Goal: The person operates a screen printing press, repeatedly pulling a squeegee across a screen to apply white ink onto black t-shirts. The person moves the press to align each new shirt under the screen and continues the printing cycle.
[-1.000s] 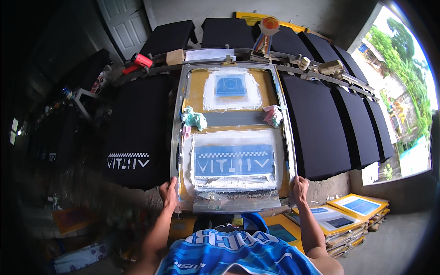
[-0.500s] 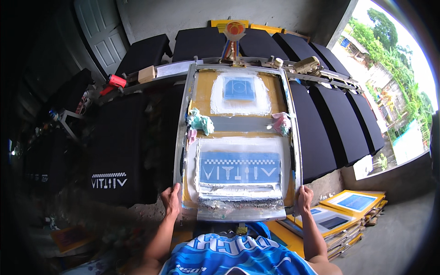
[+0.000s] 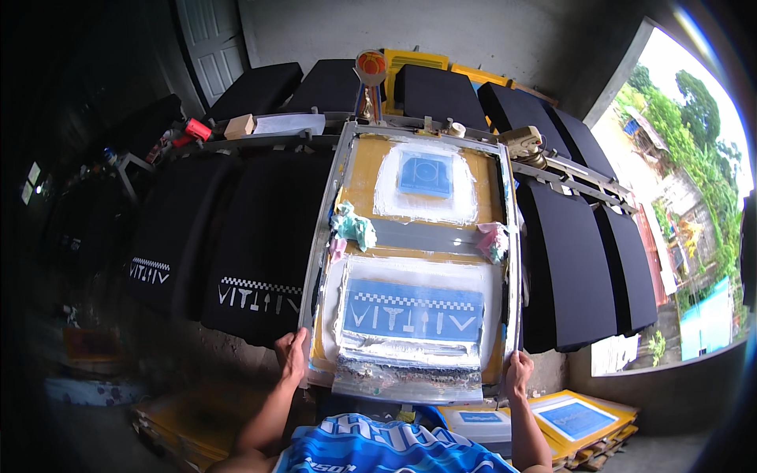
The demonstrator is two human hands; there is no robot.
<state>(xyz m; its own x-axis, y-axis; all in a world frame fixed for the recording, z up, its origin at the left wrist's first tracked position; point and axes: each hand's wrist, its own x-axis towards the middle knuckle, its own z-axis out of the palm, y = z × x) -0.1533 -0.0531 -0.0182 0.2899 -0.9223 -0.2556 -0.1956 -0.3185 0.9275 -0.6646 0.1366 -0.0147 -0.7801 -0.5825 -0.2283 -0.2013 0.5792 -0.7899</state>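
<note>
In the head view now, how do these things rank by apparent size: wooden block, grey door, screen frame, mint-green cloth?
1. Screen frame
2. Grey door, visible part
3. Mint-green cloth
4. Wooden block

Matt Meets Glossy, Smooth Meets Rough

And here's the metal frame (image 3: 324,236), dull grey and smeared with white! Inside it, blue mesh (image 3: 418,288) looks smooth and fine, while the white paste (image 3: 410,351) edging it lies thick and ridged. Across the frame's near end, a glossy, plastic-looking strip (image 3: 406,388) with a rough, grimy upper edge! Within the frame's sides, soft, crumpled, cloth-like rags (image 3: 355,229). Either side of it, black cloth (image 3: 564,268), smooth and matt! Beyond its far left corner, a flat, paper-like white sheet (image 3: 290,124). Nearside of the frame, a silky-looking blue fabric shirt (image 3: 394,451)!
</note>
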